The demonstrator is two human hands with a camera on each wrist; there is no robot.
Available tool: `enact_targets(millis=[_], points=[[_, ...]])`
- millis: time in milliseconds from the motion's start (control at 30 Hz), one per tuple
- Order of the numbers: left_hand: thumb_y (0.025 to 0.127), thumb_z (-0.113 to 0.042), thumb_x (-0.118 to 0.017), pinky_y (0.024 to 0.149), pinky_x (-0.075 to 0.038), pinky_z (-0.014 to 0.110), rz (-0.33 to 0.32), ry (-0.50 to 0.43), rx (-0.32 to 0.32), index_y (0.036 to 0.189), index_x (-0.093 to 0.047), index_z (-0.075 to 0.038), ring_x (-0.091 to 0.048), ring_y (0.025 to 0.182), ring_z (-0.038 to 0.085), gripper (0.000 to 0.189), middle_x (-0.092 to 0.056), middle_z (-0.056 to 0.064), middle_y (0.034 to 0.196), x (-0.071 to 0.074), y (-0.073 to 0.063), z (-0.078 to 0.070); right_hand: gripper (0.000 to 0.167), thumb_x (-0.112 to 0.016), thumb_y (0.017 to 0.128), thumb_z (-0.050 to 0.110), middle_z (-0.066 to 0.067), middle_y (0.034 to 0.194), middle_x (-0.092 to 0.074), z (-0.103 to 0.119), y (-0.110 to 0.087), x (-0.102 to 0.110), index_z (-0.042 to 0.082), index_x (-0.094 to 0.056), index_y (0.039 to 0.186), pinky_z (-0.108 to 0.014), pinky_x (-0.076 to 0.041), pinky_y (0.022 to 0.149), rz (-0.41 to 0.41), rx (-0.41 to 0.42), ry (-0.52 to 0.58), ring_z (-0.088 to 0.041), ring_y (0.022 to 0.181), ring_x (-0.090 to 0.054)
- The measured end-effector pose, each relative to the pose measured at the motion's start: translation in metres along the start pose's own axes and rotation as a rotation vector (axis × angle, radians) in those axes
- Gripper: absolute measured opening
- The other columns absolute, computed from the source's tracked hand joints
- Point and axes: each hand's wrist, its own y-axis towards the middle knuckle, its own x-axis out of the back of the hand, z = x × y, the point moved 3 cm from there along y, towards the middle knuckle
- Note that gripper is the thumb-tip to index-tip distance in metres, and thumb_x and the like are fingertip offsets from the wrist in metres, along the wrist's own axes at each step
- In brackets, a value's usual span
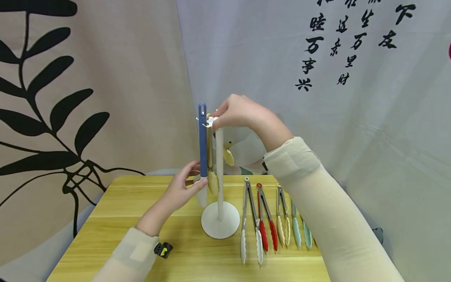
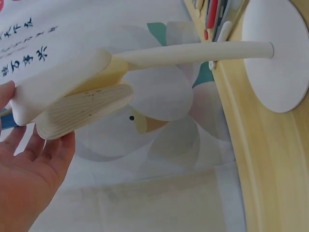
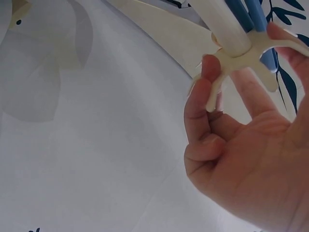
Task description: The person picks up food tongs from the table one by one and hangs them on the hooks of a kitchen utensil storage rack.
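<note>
A white utensil stand (image 1: pixel 220 172) with a round base stands upright on the table. My right hand (image 1: pixel 243 113) pinches the branched hook top (image 3: pixel 236 63) between thumb and fingers. Hanging there, a blue-handled kitchen utensil (image 1: pixel 203 141) points its white head downward. My left hand (image 1: pixel 181 190) holds that utensil where handle and head meet, thumb on one side and fingers on the other. In the left wrist view its smooth white head (image 2: pixel 63 87) lies over a ribbed pale head (image 2: pixel 87 111), which my fingertips overlap. More blue handle (image 3: pixel 258 14) shows behind the pole in the right wrist view.
To the right of the stand lie white-tipped tongs (image 1: pixel 259 243), red tongs (image 1: pixel 273 235), cream tongs (image 1: pixel 287 231) and light blue tongs (image 1: pixel 297 231), side by side on the wooden table (image 1: pixel 176 250). My right forearm partly covers the last pair. A printed curtain (image 1: pixel 141 78) hangs behind.
</note>
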Motion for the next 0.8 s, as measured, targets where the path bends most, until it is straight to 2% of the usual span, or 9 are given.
enact_targets(millis=[100,200,400,567,700,800], points=[[0.092,-0.017,-0.062,0.095,-0.045,0.053,-0.004,0.003,-0.003,0.142,-0.037,-0.011,-0.051,0.119,0.035,0.057,-0.053,0.016,0.128,-0.001,0.003,0.013,0.037,-0.069,0.079,0.037,0.002,0.13,-0.058,0.0,0.0,-0.001,0.026,-0.069,0.115,-0.046,-0.042,0.096,-0.002,0.007,0.007,-0.019,0.118,-0.05],[0.092,-0.022,-0.062,0.095,-0.045,0.051,-0.002,0.007,-0.014,0.142,-0.038,-0.015,-0.052,0.119,0.032,0.057,-0.054,0.013,0.127,0.0,0.003,0.018,0.039,-0.069,0.079,0.037,0.003,0.132,-0.057,0.0,0.001,-0.001,0.026,-0.069,0.116,-0.046,-0.042,0.096,-0.002,0.011,0.007,-0.02,0.12,-0.05],[0.091,-0.031,-0.063,0.096,-0.044,0.053,-0.001,0.023,-0.009,0.143,-0.037,-0.02,-0.049,0.121,0.03,0.059,-0.053,0.009,0.129,0.003,0.004,0.018,0.042,-0.066,0.081,0.04,0.001,0.136,-0.053,0.0,-0.002,0.002,0.028,-0.065,0.121,-0.047,-0.041,0.098,0.029,0.009,-0.034,-0.021,0.123,-0.047],[0.09,-0.033,-0.063,0.095,-0.044,0.053,-0.001,0.046,-0.004,0.143,-0.037,-0.021,-0.05,0.12,0.03,0.06,-0.051,0.008,0.13,0.004,0.005,0.016,0.048,-0.06,0.088,0.048,-0.001,0.142,-0.047,-0.002,-0.003,0.006,0.025,-0.058,0.13,-0.046,-0.039,0.102,0.048,0.012,-0.061,-0.022,0.127,-0.046],[0.09,-0.033,-0.064,0.095,-0.044,0.053,0.003,0.063,-0.007,0.143,-0.036,-0.02,-0.05,0.119,0.03,0.061,-0.05,0.008,0.13,0.005,0.005,0.016,0.054,-0.054,0.09,0.053,-0.002,0.144,-0.045,-0.006,-0.004,0.008,0.022,-0.054,0.133,-0.045,-0.038,0.104,0.009,0.019,-0.054,-0.022,0.132,-0.042],[0.09,-0.03,-0.064,0.095,-0.043,0.053,0.002,0.072,-0.01,0.144,-0.036,-0.018,-0.05,0.118,0.031,0.062,-0.05,0.01,0.13,0.006,0.004,0.015,0.056,-0.053,0.089,0.055,-0.003,0.138,-0.05,-0.009,-0.004,0.007,0.021,-0.054,0.133,-0.043,-0.042,0.1,-0.04,0.052,-0.031,-0.021,0.125,-0.048]])
